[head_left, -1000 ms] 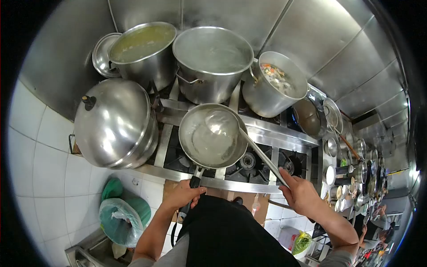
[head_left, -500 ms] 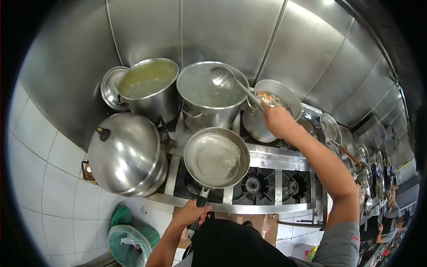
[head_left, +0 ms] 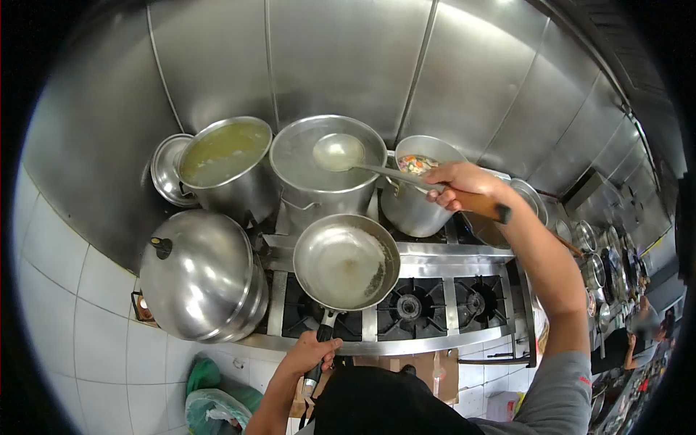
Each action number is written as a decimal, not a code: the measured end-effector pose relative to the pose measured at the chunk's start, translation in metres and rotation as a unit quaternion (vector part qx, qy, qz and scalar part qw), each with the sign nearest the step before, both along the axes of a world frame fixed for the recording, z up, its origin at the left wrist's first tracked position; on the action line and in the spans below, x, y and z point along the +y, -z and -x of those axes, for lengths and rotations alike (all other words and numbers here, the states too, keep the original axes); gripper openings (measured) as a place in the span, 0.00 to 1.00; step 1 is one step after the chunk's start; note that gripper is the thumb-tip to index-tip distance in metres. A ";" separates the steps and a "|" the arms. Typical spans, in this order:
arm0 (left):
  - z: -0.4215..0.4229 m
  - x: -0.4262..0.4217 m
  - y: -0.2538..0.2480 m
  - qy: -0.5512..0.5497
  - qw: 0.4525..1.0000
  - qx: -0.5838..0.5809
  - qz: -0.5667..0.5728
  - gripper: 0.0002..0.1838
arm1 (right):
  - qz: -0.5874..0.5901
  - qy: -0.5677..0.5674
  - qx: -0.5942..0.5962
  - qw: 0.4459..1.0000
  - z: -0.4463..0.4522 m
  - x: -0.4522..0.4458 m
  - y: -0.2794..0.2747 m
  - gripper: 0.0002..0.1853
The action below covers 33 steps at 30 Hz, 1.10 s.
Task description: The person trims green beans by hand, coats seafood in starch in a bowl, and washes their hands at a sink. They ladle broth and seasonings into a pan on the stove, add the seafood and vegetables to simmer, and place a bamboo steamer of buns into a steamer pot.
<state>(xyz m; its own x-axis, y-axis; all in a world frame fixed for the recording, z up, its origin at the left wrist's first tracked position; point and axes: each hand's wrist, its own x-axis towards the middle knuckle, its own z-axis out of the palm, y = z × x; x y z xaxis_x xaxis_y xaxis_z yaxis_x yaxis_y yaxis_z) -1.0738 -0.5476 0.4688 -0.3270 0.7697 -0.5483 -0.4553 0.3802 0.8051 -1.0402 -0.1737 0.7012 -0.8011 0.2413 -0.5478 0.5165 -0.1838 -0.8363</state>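
Note:
My left hand (head_left: 307, 353) is closed around the black handle of a frying pan (head_left: 341, 264). A shallow layer of clear liquid appears to lie in the pan, which is over the front left burner. My right hand (head_left: 462, 183) grips the wooden-ended handle of a long ladle (head_left: 338, 151). The ladle's bowl faces up with pale liquid in it, over the large middle pot (head_left: 319, 201) of cloudy liquid. Below my right hand stands a smaller pot (head_left: 415, 210) with chopped orange and pale pieces in liquid, partly hidden by my hand.
A pot of yellowish broth (head_left: 228, 154) stands at the back left beside a leaning lid (head_left: 168, 172). A big domed pot (head_left: 203, 272) is at the left. Bare burners (head_left: 408, 307) show right of the pan. A green bin (head_left: 217, 409) is on the floor; a person (head_left: 638, 341) stands far right.
The ladle has turned from bowl-down to bowl-up and now carries liquid. My right hand has rolled over with it. The pan's liquid has shifted, and the camera view has moved slightly.

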 end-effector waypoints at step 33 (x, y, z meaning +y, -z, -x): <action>-0.027 -0.017 0.023 0.056 0.998 0.001 0.021 0.14 | -0.788 -0.128 0.100 0.593 -0.119 -0.084 0.058 0.32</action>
